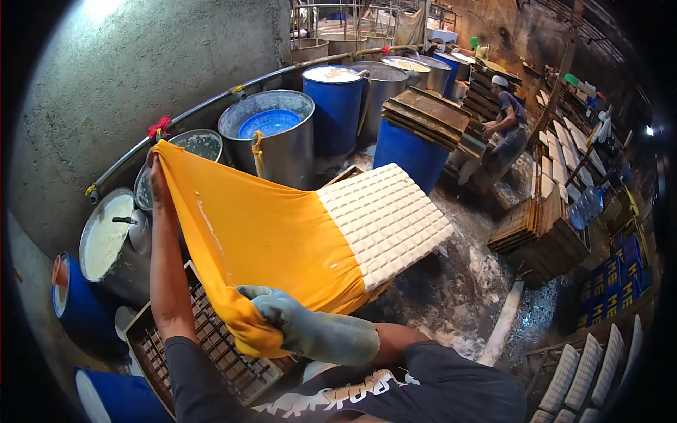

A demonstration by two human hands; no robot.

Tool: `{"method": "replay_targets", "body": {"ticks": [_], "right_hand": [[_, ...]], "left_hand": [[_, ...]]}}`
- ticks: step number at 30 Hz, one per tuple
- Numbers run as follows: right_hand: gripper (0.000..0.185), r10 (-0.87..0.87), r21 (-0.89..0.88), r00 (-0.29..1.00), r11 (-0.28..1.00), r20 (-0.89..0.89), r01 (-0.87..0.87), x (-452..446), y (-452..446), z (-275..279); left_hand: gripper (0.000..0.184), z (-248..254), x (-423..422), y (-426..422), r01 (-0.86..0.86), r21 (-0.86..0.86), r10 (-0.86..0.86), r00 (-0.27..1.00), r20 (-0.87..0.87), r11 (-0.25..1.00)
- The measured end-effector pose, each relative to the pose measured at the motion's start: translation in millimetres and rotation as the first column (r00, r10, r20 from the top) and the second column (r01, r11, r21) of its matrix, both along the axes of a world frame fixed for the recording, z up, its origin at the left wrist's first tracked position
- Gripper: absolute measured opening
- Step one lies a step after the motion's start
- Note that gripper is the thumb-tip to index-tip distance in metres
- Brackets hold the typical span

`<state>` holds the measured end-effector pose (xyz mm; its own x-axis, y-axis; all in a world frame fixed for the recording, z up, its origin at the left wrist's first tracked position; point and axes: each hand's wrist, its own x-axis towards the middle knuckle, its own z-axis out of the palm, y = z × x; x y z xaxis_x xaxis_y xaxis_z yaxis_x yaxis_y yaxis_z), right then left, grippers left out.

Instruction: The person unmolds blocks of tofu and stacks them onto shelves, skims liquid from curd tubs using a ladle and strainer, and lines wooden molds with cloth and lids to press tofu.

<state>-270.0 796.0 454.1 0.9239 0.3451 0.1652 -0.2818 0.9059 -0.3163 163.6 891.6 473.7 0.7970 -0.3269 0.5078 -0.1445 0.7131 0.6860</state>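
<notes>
A yellow cloth point(261, 218) stretches from my two hands to a white slab point(388, 222) marked with a grid of squares, which looks like tofu. Part of the slab is bare; the cloth still lies over its near end. Bare and raised, my left hand point(156, 176) grips the cloth's far left corner. My right hand point(278, 314), in a grey-blue glove, is closed on the bunched near corner. Below the cloth is a wooden frame with a dark lattice point(222, 345), partly hidden by my left arm.
Metal drums point(303, 148) and blue barrels point(335, 106) line the wall under a pipe point(204, 102). Stacked boards point(427, 116) top another blue barrel point(409, 151). A person point(504, 123) works at the back right. White slabs point(589, 370) lie at lower right. The floor point(458, 282) looks wet.
</notes>
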Motion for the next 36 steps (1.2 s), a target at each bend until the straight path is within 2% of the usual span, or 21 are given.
{"method": "replay_targets", "body": {"ticks": [2,4,5,7,8,11,13,14,16,17,18,19,20,21,22,24,26,30,32,34,36], "right_hand": [[0.034,-0.012,-0.006,0.999,1.000,-0.030,0.011,5.3,9.8,0.2],[0.032,-0.052,-0.024,0.995,0.998,-0.084,0.050,10.0,15.4,-0.2],[0.043,-0.001,-0.051,1.000,0.999,0.022,0.002,13.4,10.8,-6.0],[0.043,-0.012,-0.053,1.000,0.999,-0.009,0.012,11.7,11.7,9.8],[0.044,-0.023,-0.062,0.999,0.998,-0.036,0.021,11.4,11.8,16.6],[0.043,-0.043,-0.069,0.996,0.997,-0.076,0.037,16.3,14.1,19.0],[0.043,-0.033,-0.054,0.996,0.998,-0.086,0.029,24.7,18.4,7.1],[0.042,-0.040,-0.047,0.995,0.998,-0.095,0.036,32.1,20.0,-4.5],[0.040,-0.086,-0.091,0.985,0.993,-0.151,0.072,47.3,20.3,-41.6],[0.037,-0.144,-0.203,0.973,0.973,-0.180,0.107,50.5,17.2,-54.0],[0.034,-0.206,-0.314,0.958,0.940,-0.198,0.137,56.7,11.4,-71.3],[0.034,-0.210,-0.613,0.974,0.782,-0.090,0.112,71.4,-0.9,-120.7],[0.036,-0.176,-0.841,0.984,0.530,0.018,0.110,84.8,-12.7,-176.9],[0.042,-0.148,-0.959,0.983,0.243,0.109,0.143,81.7,-26.8,-208.8],[0.049,-0.096,-0.981,0.978,-0.070,0.188,0.182,70.3,-47.8,-236.0],[0.059,-0.195,-0.957,0.965,-0.264,0.176,0.121,44.9,-93.4,-286.8],[0.057,-0.358,-0.977,0.919,-0.188,0.163,0.100,17.3,-143.8,-305.6],[0.055,-0.631,-0.993,0.776,-0.094,0.008,-0.066,-14.9,-281.8,-314.8],[0.056,-0.710,-0.981,0.688,-0.195,0.147,0.008,-29.4,-364.5,-328.3],[0.052,-0.783,-0.972,0.578,-0.220,0.228,0.086,-36.0,-449.6,-334.0],[0.043,-0.856,-0.969,0.454,-0.204,0.245,0.140,-32.7,-533.9,-334.9]], "left_hand": [[0.024,4.8,5.2,18.4,-0.090,0.050,0.086,0.993,0.077,0.995],[0.026,-2.7,45.0,47.8,-0.123,0.034,0.120,0.990,0.073,0.992],[0.027,-2.0,57.8,63.2,-0.155,0.050,0.150,0.983,0.102,0.987],[0.029,8.3,54.2,79.4,-0.085,0.114,0.074,0.992,0.099,0.990],[0.029,32.4,0.1,70.4,0.003,0.116,-0.016,0.994,0.111,0.993],[0.029,31.2,20.7,91.5,0.059,0.160,-0.080,0.988,0.130,0.985],[0.027,21.2,31.6,86.0,-0.323,0.220,0.250,0.919,0.304,0.921],[0.026,10.6,19.5,76.2,-0.267,0.199,0.220,0.948,0.229,0.943],[0.025,-31.3,29.2,64.9,-0.392,0.266,0.331,0.911,0.246,0.881],[0.026,-56.1,24.2,60.1,-0.333,0.326,0.294,0.942,0.162,0.885],[0.027,-81.9,14.3,57.1,-0.267,0.378,0.258,0.963,0.076,0.886],[0.028,-102.8,1.0,53.4,-0.239,0.564,0.193,0.971,0.141,0.790],[0.030,-125.4,-10.8,52.3,-0.218,0.723,0.113,0.975,0.192,0.655],[0.036,-167.7,-10.2,50.5,-0.253,0.805,0.007,0.955,0.296,0.536],[0.043,-204.0,-13.1,50.5,-0.303,0.860,-0.116,0.918,0.379,0.411],[0.048,-228.2,-66.4,32.0,-0.011,0.932,-0.099,0.994,0.050,0.362],[0.052,-271.3,-80.0,16.0,0.065,0.958,-0.052,0.997,-0.052,0.281],[0.045,-321.1,-128.6,-43.6,0.220,0.907,0.023,0.969,-0.245,0.359],[0.044,-341.2,-152.5,-88.2,0.301,0.884,0.027,0.943,-0.332,0.357],[0.044,-353.1,-175.4,-141.5,0.424,0.820,0.056,0.876,-0.479,0.384],[0.048,-399.4,-187.3,-187.8,0.475,0.746,0.086,0.815,-0.573,0.468]]}}
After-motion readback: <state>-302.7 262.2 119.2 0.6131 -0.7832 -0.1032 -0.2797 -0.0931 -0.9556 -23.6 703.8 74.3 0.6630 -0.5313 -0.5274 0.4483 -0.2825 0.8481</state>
